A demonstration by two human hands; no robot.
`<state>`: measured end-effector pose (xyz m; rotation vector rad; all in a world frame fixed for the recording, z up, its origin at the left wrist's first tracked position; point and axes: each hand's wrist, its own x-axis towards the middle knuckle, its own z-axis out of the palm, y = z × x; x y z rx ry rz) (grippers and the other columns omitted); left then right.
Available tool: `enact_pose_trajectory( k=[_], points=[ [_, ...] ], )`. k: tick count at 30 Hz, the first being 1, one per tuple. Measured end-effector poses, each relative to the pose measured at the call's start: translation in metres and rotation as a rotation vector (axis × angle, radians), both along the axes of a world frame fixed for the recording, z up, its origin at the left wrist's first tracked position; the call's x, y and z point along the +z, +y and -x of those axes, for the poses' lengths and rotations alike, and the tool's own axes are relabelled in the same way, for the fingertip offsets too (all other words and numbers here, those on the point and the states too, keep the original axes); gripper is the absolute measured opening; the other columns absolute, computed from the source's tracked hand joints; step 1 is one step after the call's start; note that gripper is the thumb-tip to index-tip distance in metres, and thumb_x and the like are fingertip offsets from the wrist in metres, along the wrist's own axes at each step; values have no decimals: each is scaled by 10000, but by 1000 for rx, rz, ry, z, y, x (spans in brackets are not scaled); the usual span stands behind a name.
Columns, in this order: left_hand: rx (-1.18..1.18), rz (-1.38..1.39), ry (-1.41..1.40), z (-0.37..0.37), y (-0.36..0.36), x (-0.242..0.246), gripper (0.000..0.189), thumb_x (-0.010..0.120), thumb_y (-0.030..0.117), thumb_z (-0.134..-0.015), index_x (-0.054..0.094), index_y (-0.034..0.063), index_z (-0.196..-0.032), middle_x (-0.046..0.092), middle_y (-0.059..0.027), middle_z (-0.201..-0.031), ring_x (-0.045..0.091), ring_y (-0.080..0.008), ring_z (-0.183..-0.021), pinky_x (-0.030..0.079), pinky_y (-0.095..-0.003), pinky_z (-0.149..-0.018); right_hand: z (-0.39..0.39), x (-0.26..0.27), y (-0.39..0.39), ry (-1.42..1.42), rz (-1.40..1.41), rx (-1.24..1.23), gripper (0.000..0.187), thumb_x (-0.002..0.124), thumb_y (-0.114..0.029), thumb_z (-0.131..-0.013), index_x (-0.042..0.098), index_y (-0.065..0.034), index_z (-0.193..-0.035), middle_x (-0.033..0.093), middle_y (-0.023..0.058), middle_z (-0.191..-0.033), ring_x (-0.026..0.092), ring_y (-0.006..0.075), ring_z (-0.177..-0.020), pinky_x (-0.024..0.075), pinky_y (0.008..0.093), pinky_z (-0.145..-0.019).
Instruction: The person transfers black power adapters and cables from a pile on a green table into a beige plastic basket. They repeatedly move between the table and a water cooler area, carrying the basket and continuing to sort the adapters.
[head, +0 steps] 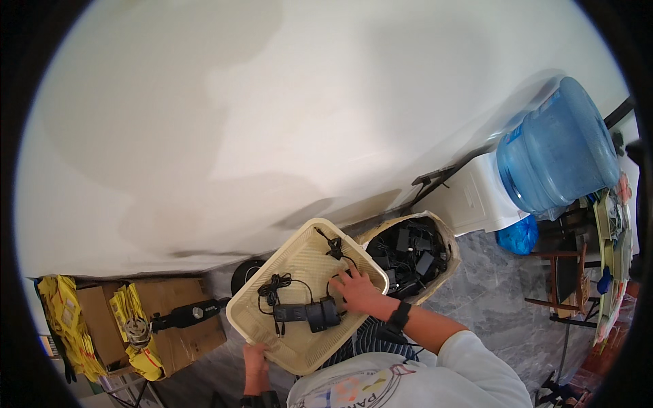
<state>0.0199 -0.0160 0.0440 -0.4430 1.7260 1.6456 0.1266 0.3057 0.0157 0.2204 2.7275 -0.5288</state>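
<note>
A cream plastic basket (285, 352) is tilted in front of me. My left hand (255, 354) grips its rim at the near left corner. Inside lie black power adapters (322, 314) with a bundled black cable (274, 288). Another coiled black cable (334, 248) rests near the far right end. My right hand (357, 290) reaches over the right side into the basket, fingers spread over a dark item and cable. Whether those fingers grip it is hidden. Just beyond the basket's right edge, a large bag (449, 255) holds many black adapters and cables (408, 250).
A white water dispenser (469, 194) with a blue water bottle (556, 148) stands against the wall at right, beside a blue plastic bag (518, 235). A wooden chair (561, 280) is farther right. At left, a cardboard box (178, 331) sits near yellow packets (69, 321) and a black-handled device (191, 312).
</note>
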Motion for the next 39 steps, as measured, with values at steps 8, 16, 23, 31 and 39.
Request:
enact_pose_trajectory(
  k=[8,16,23,31,39],
  points=[
    [-2,-65,-33,4,-16,-23,551,464,-91,-632,476,-42,-1181,606,-131,-1027,621,-279,-886,521,-351,-736,-8,-26,-7,-15,217,-114,783,715,-204,-664,380,-159,-1370,394,168,-1314,397,392,-1173,407,512,-908],
    [-84,74,-11,18,-3,-10,490,469,-65,-642,489,-66,-1132,605,-145,-992,620,-274,-870,519,-347,-707,-35,50,21,409,1118,-582,538,539,-72,-738,482,-65,-1272,544,100,-1172,514,190,-1019,394,300,-927],
    [-104,41,25,34,-20,-40,535,431,-81,-624,452,-85,-1159,576,-157,-1025,613,-298,-870,515,-372,-711,-92,143,61,710,1549,-699,551,525,-50,-726,454,-19,-1271,534,119,-1223,513,194,-1091,371,331,-982],
    [-610,225,335,77,-92,-106,353,484,-23,-692,509,-71,-1040,611,-122,-909,605,-251,-764,505,-349,-669,-149,100,109,771,996,-957,522,568,-71,-733,480,-41,-1246,558,80,-1156,507,176,-1062,388,328,-952],
    [27,-17,22,28,-36,-36,332,468,-29,-688,498,-60,-1017,575,-119,-923,592,-270,-783,513,-400,-666,-119,-67,110,427,63,-916,514,663,-237,-674,537,-86,-1149,516,156,-1094,471,367,-1014,420,446,-896]
  ],
)
